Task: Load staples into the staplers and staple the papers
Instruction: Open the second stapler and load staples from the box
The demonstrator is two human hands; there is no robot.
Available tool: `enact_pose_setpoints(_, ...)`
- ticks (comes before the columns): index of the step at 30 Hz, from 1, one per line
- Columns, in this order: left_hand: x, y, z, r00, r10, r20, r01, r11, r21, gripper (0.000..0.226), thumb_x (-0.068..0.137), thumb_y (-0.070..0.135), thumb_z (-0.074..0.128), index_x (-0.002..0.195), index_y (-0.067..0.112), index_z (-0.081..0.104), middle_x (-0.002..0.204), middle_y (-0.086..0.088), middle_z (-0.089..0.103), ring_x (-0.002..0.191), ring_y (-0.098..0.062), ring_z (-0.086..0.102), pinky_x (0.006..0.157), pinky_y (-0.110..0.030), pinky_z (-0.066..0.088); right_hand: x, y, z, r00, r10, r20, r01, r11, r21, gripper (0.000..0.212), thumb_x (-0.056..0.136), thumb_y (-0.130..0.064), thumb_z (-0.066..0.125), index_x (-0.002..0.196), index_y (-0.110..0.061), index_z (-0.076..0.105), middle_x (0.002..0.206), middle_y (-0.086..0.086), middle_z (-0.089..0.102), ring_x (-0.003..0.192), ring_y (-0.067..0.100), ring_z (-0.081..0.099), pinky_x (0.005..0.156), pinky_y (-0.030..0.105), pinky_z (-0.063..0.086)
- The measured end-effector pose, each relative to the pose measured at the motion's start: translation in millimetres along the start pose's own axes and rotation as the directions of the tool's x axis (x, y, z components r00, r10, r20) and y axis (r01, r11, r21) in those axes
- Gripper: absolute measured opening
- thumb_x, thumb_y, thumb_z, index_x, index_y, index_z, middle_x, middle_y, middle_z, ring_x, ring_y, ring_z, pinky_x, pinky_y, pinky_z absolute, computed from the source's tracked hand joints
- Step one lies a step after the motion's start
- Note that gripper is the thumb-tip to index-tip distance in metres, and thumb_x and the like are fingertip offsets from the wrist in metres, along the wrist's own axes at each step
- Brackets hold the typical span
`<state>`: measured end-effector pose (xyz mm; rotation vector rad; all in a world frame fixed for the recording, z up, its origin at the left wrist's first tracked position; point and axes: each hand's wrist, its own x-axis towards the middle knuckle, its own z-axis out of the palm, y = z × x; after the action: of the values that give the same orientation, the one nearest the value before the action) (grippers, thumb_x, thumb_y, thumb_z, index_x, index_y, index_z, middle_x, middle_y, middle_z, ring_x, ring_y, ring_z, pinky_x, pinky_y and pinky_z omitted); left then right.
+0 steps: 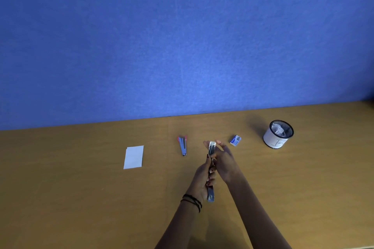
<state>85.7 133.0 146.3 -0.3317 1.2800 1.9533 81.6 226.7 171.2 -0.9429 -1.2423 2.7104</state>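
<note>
The left hand [202, 177] is gripping the metal stapler [210, 193], with its fingers curling round the middle of the body, and is holding it above the table [81, 198] near the centre of the view. The stapler is lying lengthwise away from the person, its near end projecting below the left hand and its far end showing between the fingers of the right hand [225, 160]. The right hand is reaching along the far section with its fingers extending on both sides of the tip; whether it is pinching the tip or only touching it cannot be determined. A second stapler [182, 145] with pink trim is lying flat on the table, to the left of the hands and apart from them. A stack of white papers [134, 157] is resting further left. A small blue staple box [235, 140] is sitting just right of the right hand. A mesh cup [278, 134] with a white label is standing upright further right, holding crumpled white material. Black bands [192, 201] are encircling the left wrist.
</note>
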Motion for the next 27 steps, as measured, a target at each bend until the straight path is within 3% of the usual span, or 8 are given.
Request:
enact_pose_setpoints(2, -0.6, -0.4, 0.6, 1.0, 0.006, -0.024, -0.005, 1.0, 0.013, 0.033, 0.097, 0.039, 0.044, 0.077, 0.015, 0.054, 0.052, 0.01, 0.043, 0.038, -0.002, 0.031, 0.034, -0.014, 0.024, -3.2, 0.3, 2.0, 1.0, -0.005, -0.023, 0.004, 1.0, -0.012, 0.044, 0.083, 0.012, 0.038, 0.123, -0.006, 0.04, 0.108, 0.008, 0.07, 0.103, 0.022, 0.057, 0.077, 0.029, 0.042)
enact_pose_setpoints(5, -0.8, 0.4, 1.5, 0.999, 0.016, -0.05, -0.016, 1.0, 0.014, 0.033, 0.097, 0.037, 0.045, 0.074, 0.016, 0.054, 0.052, 0.01, 0.043, 0.037, -0.002, 0.03, 0.033, -0.014, 0.023, -7.5, 0.8, 6.1, 0.999, -0.016, -0.043, 0.016, 1.0, -0.004, 0.027, 0.085, 0.011, 0.038, 0.094, -0.014, 0.045, 0.11, 0.01, 0.069, 0.086, 0.016, 0.058, 0.07, 0.028, 0.041)
enact_pose_setpoints(7, -1.5, 1.1, 2.9, 0.998, 0.019, -0.058, -0.018, 1.0, 0.015, 0.033, 0.097, 0.037, 0.046, 0.073, 0.016, 0.054, 0.052, 0.01, 0.042, 0.037, -0.002, 0.03, 0.033, -0.014, 0.022, -8.9, 0.2, 8.1, 0.998, -0.026, -0.058, 0.026, 1.0, -0.01, 0.031, 0.085, 0.01, 0.036, 0.075, -0.018, 0.041, 0.106, 0.009, 0.069, 0.075, 0.014, 0.054, 0.065, 0.028, 0.038)
enact_pose_setpoints(9, -2.7, 2.0, 4.0, 0.997, 0.02, -0.071, -0.018, 0.999, 0.029, 0.033, 0.097, 0.037, 0.047, 0.071, 0.016, 0.053, 0.052, 0.01, 0.041, 0.037, -0.002, 0.03, 0.033, -0.014, 0.022, -9.2, -0.6, 8.9, 0.997, -0.025, -0.067, 0.025, 1.0, -0.005, 0.034, 0.083, 0.012, 0.034, 0.069, -0.019, 0.039, 0.1, 0.005, 0.07, 0.073, 0.014, 0.052, 0.064, 0.028, 0.036)
enact_pose_setpoints(14, -5.9, 3.5, 6.7, 0.992, 0.088, -0.089, -0.079, 0.992, 0.102, 0.03, 0.097, 0.032, 0.047, 0.071, 0.017, 0.051, 0.054, 0.009, 0.041, 0.037, -0.002, 0.03, 0.033, -0.014, 0.023, -10.0, -4.7, 8.6, 1.0, 0.023, -0.021, -0.021, 0.998, 0.06, 0.031, 0.08, 0.014, 0.03, 0.071, -0.014, 0.041, 0.105, 0.006, 0.066, 0.093, 0.014, 0.057, 0.075, 0.029, 0.04)
enact_pose_setpoints(24, -9.4, -0.9, 8.8, 0.98, 0.179, -0.084, -0.168, 0.977, 0.128, 0.026, 0.097, 0.031, 0.047, 0.077, 0.016, 0.052, 0.061, 0.006, 0.04, 0.041, -0.001, 0.03, 0.036, -0.014, 0.025, -17.4, -6.6, 9.8, 1.0, 0.007, -0.015, -0.007, 1.0, 0.01, 0.032, 0.085, 0.008, 0.032, 0.07, -0.009, 0.054, 0.097, 0.006, 0.065, 0.075, 0.014, 0.053, 0.063, 0.028, 0.038)
enact_pose_setpoints(27, -10.4, -2.1, 11.3, 0.978, 0.183, -0.094, -0.172, 0.978, 0.121, 0.025, 0.097, 0.031, 0.047, 0.078, 0.015, 0.053, 0.061, 0.007, 0.041, 0.043, -0.001, 0.031, 0.037, -0.014, 0.026, -20.8, -7.3, 11.1, 0.999, 0.003, -0.038, -0.003, 1.0, 0.017, 0.021, 0.089, 0.002, 0.038, 0.08, -0.006, 0.055, 0.097, 0.006, 0.066, 0.075, 0.015, 0.055, 0.065, 0.028, 0.04)
